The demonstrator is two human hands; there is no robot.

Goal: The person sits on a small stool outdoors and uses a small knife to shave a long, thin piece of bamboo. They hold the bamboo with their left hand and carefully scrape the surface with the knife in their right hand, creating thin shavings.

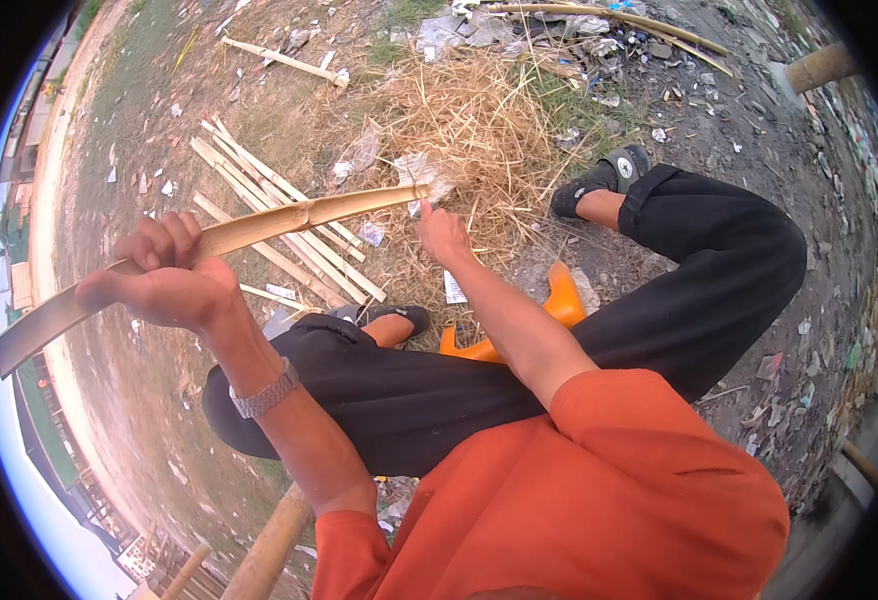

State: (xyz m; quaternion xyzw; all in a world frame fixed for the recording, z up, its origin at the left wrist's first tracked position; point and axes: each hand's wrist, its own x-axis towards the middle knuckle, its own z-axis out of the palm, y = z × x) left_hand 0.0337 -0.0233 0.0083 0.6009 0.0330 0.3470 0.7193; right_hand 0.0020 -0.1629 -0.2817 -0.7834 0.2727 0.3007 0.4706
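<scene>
My left hand (174, 280) is wrapped round a long split bamboo strip (259, 225), its thumb and fingers on opposite edges. The strip is raised over the ground and slants from the lower left up to the middle, with a node partway along. At its far end, my right hand (444, 236) is closed just below the tip. One finger or thumb points up toward the strip's edge. What the right hand holds, if anything, is hidden. Several thin, pale bamboo slats (304, 250) lie crossed on the ground beyond the raised strip.
A heap of dry straw and shavings (474, 130) lies ahead. An orange plastic seat (562, 297) shows beneath my legs. Bamboo poles (271, 545) stand at the lower left, and another pole (821, 68) at the upper right. Litter is scattered over the ground.
</scene>
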